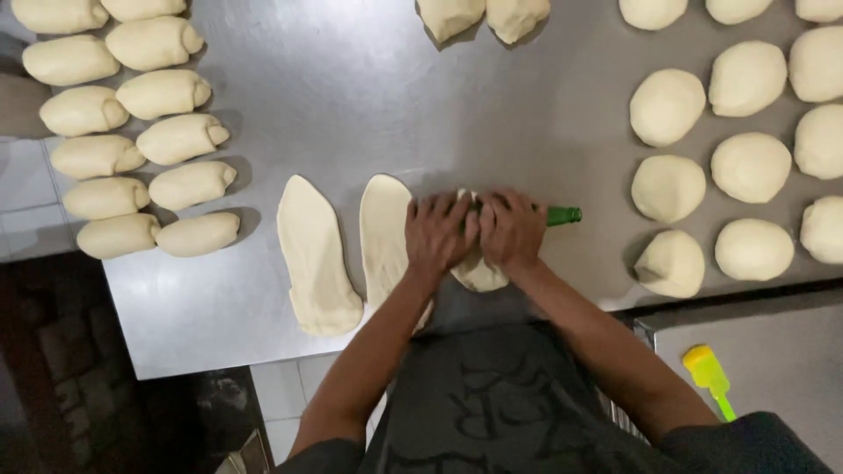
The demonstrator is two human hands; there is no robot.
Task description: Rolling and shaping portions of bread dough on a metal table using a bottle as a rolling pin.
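My left hand (441, 232) and my right hand (511, 230) lie side by side, palms down, on a green bottle (564, 215) laid flat across a piece of dough (479, 274). Only the bottle's neck shows, sticking out to the right of my right hand. The dough under the bottle is flattened and spreads toward me. Two flattened oval dough pieces lie to the left, one (316, 256) apart from my hands and one (385, 235) touching my left hand's side.
On the steel table (351, 96), several rolled dough logs (171, 139) sit in two columns at left. Several round dough balls (667, 188) fill the right side. Two lumps (481, 16) lie at the far edge. A yellow-green brush (709, 376) rests on a lower surface at right.
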